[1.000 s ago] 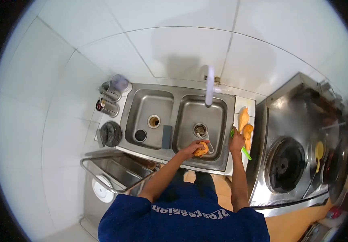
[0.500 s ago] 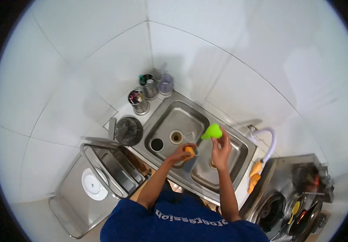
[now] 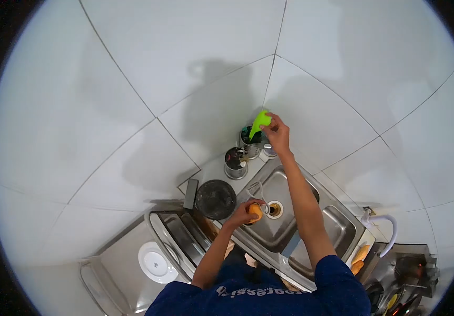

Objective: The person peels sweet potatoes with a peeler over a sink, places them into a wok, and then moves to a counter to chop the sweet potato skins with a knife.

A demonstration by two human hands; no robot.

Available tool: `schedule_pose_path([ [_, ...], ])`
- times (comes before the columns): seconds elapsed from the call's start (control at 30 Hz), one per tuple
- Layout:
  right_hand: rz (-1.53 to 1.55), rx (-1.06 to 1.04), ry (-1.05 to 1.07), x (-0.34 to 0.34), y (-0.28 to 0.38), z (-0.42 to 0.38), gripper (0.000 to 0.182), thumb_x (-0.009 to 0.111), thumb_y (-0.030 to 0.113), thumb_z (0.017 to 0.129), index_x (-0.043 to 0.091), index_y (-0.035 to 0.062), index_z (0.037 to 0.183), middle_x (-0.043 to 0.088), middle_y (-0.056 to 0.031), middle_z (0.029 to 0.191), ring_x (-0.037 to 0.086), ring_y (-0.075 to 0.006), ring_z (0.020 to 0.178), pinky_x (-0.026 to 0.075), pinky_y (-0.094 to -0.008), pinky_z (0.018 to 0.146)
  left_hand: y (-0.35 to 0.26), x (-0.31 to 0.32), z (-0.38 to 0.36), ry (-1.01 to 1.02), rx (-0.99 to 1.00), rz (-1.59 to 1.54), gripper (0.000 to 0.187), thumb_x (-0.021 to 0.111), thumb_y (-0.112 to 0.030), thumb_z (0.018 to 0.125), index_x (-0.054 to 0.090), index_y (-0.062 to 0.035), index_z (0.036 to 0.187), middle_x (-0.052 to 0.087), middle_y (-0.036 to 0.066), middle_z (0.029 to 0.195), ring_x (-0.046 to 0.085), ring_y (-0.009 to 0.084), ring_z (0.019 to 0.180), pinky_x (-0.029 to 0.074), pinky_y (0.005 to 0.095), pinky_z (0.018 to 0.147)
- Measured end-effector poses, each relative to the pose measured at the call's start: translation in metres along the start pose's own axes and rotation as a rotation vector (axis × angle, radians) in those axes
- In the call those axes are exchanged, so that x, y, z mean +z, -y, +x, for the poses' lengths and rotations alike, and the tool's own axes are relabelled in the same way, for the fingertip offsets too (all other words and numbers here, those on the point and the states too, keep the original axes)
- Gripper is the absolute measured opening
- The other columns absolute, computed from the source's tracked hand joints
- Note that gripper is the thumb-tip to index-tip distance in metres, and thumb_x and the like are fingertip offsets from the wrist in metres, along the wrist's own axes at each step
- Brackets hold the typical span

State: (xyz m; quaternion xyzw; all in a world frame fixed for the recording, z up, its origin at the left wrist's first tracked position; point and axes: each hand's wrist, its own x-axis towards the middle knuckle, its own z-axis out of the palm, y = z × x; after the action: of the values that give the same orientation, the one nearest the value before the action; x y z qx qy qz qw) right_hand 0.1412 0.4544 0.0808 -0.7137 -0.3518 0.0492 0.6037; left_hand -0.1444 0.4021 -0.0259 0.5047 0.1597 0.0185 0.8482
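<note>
- the green utensil is gripped by the right hand at the mouth of the rear metal utensil holder; an orange vegetable is clasped by the left hand;
- placement is apparently in hand; lowering, then a loosened right-hand grip, seems called for.

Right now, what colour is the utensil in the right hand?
Bright green; the utensil in the right hand shows best in the head view.

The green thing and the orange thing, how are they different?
The green tool tapers to a narrow end; the orange piece looks rounder. The right hand holds the green tool at a metal holder; the left hand holds the orange piece by the sink. Both are brightly coloured.
</note>
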Motion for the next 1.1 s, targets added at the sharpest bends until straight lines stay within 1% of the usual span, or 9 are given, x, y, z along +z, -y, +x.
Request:
schedule_pose_path([
  [0.13, -0.259, -0.013, 0.239, -0.014, -0.006, 0.003, 0.033, 0.068, 0.026, 0.09, 0.066, 0.0109, 0.119, 0.071, -0.0101, 0.087, 0.06, -0.0193, 0.071, 0.049, -0.0325, 0.075, -0.041, -0.006, 0.005, -0.006, 0.114, -0.026, 0.063, 0.077, -0.018, 0.065, 0.058, -0.0069, 0.124, 0.059, 0.005, 0.119, 0.06, 0.0177, 0.106, 0.051, 0.0313, 0.09],
  [0.2, -0.306, 0.15, 0.41, -0.025, -0.006, 0.004, 0.032, 0.06, 0.036, 0.093, 0.069, 0.0106, 0.111, 0.07, -0.0144, 0.098, 0.065, -0.0297, 0.089, 0.05, -0.0377, 0.083, -0.054, -0.014, 0.013, 0.037, 0.032, -0.062, 0.062, 0.077, -0.018, 0.065, 0.059, -0.0062, 0.123, 0.06, 0.006, 0.117, 0.06, 0.0175, 0.105, 0.051, 0.0314, 0.09],
  [0.3, -0.373, -0.091, 0.21, -0.047, 0.01, -0.007, 0.035, 0.051, 0.038, 0.098, 0.068, 0.0101, 0.111, 0.069, -0.0146, 0.099, 0.062, -0.0302, 0.094, 0.047, -0.0395, 0.086, -0.064, -0.017, 0.027, 0.067, 0.035, -0.026, 0.06, 0.076, -0.017, 0.065, 0.058, -0.0047, 0.121, 0.06, 0.007, 0.114, 0.062, 0.0171, 0.101, 0.052, 0.0309, 0.087],
  [0.43, -0.223, 0.07, -0.136, -0.082, 0.032, -0.091, 0.035, 0.049, 0.034, 0.1, 0.066, 0.0065, 0.112, 0.067, -0.0123, 0.101, 0.06, -0.0276, 0.092, 0.046, -0.0385, 0.084, -0.064, 0.0, 0.021, 0.089, 0.037, -0.073, 0.059, 0.076, -0.017, 0.063, 0.059, -0.0041, 0.118, 0.059, 0.007, 0.112, 0.064, 0.0187, 0.095, 0.053, 0.0305, 0.086],
  [0.57, 0.157, 0.508, 0.184, -0.108, 0.001, -0.23, 0.046, 0.044, 0.042, 0.102, 0.06, 0.0007, 0.113, 0.063, -0.0103, 0.095, 0.057, -0.0171, 0.089, 0.046, -0.0336, 0.082, -0.038, 0.029, 0.021, 0.225, -0.13, -0.12, 0.058, 0.076, -0.016, 0.061, 0.06, -0.0043, 0.115, 0.059, 0.005, 0.111, 0.062, 0.0194, 0.103, 0.049, 0.0321, 0.091],
  [0.63, -0.069, 0.686, 0.486, -0.131, -0.001, -0.277, 0.05, 0.042, 0.046, 0.101, 0.057, -0.0002, 0.115, 0.062, -0.008, 0.099, 0.057, -0.0171, 0.093, 0.047, -0.0331, 0.084, -0.013, 0.047, 0.023, 0.332, -0.193, -0.114, 0.057, 0.076, -0.017, 0.06, 0.06, -0.004, 0.114, 0.059, 0.004, 0.11, 0.061, 0.019, 0.103, 0.049, 0.0318, 0.092],
  [0.73, 0.246, 0.924, 0.16, -0.152, 0.018, -0.334, 0.05, 0.043, 0.045, 0.102, 0.056, -0.0002, 0.116, 0.062, -0.0096, 0.098, 0.058, -0.019, 0.092, 0.048, -0.0328, 0.083, 0.013, 0.079, 0.023, 0.546, -0.229, 0.138, 0.055, 0.079, -0.019, 0.061, 0.061, -0.0053, 0.111, 0.06, 0.003, 0.108, 0.059, 0.017, 0.1, 0.046, 0.0298, 0.092],
  [0.93, -0.243, 0.436, -0.298, -0.223, 0.047, -0.42, 0.036, 0.052, 0.02, 0.099, 0.052, 0.0041, 0.131, 0.068, -0.0187, 0.094, 0.069, -0.0252, 0.08, 0.052, -0.0365, 0.072, 0.061, 0.171, 0.004, 0.63, -0.095, 0.282, 0.04, 0.074, -0.016, 0.076, 0.059, -0.0073, 0.112, 0.061, 0.004, 0.106, 0.058, 0.0161, 0.099, 0.047, 0.0301, 0.089],
  [1.1, -0.323, 0.559, -0.432, -0.296, 0.019, -0.513, 0.038, 0.056, 0.02, 0.094, 0.054, 0.0062, 0.129, 0.067, -0.0209, 0.091, 0.068, -0.0345, 0.082, 0.052, -0.0386, 0.072, 0.126, 0.249, -0.026, 0.088, -0.339, 0.268, 0.025, 0.069, -0.019, 0.086, 0.06, -0.0079, 0.107, 0.064, 0.008, 0.095, 0.064, 0.0164, 0.082, 0.053, 0.0293, 0.062],
])
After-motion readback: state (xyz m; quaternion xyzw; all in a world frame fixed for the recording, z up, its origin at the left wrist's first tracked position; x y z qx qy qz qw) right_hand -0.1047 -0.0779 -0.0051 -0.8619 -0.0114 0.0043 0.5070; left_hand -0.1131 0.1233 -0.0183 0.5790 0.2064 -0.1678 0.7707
